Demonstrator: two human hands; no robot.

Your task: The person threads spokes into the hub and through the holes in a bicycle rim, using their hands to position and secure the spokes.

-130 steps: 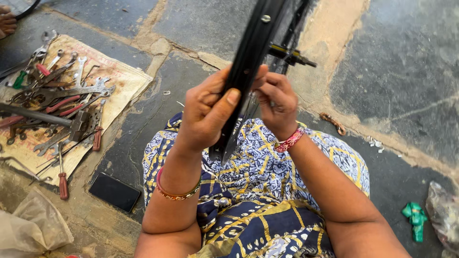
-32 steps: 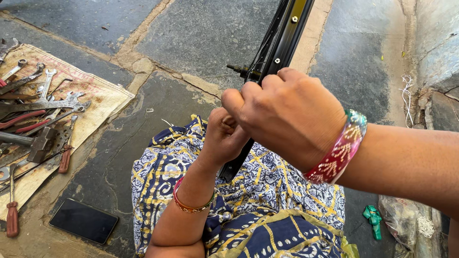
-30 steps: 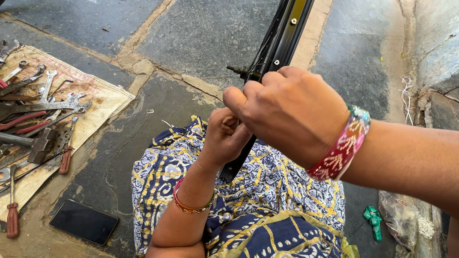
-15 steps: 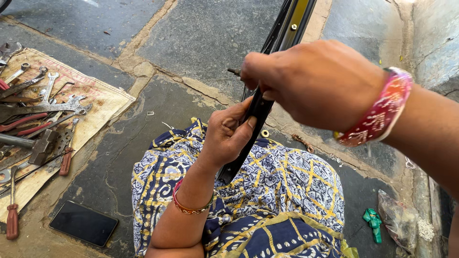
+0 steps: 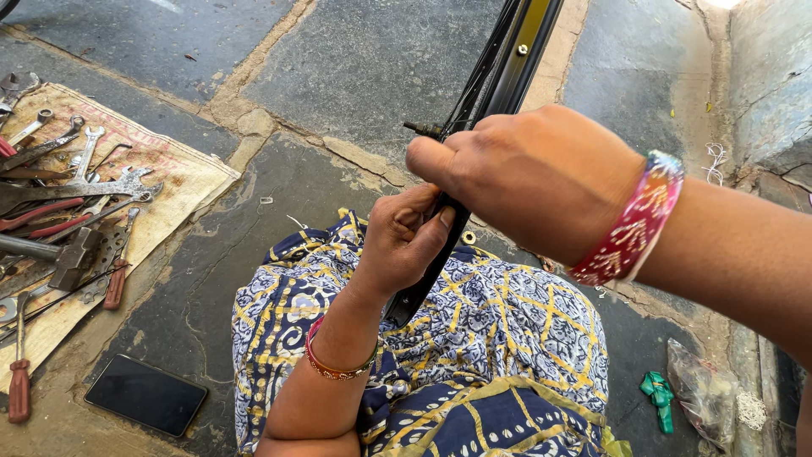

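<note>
1. Two hands work on one black bicycle wheel rim [image 5: 518,59], which runs from the top edge of the view down to the person's lap.
2. Left hand [image 5: 404,241]: the fingers are curled around the lower part of the rim, thumb pressed against its side, grasping it firmly. A thin gold and red bangle [image 5: 334,366] sits on this wrist.
3. Right hand [image 5: 529,173]: the fingers are clenched over the rim just above the left hand, with the thumb extended toward a small metal fitting [image 5: 421,129] that projects from the rim's left side. Whether the fingertips pinch a spoke cannot be determined, as they are hidden under the hand. A wide red patterned bangle [image 5: 630,222] circles this wrist.
4. Rim position: tilted, lower end resting on the blue and yellow patterned cloth [image 5: 499,338] covering the lap, upper end leaving the view at top centre.
5. Floor: grey stone slabs [image 5: 364,59] with sandy joints carry everything.
6. Near the left edge of the floor, a worn sack [image 5: 182,173] holds spanners [image 5: 89,152], a hammer [image 5: 68,258] and red-handled screwdrivers [image 5: 19,385].
7. Beside the lower corner of the sack, a dark phone [image 5: 145,394] lies flat on the floor.
8. Toward the lower right corner of the floor, a green wrapper [image 5: 658,398] lies next to a clear plastic bag [image 5: 706,393].
</note>
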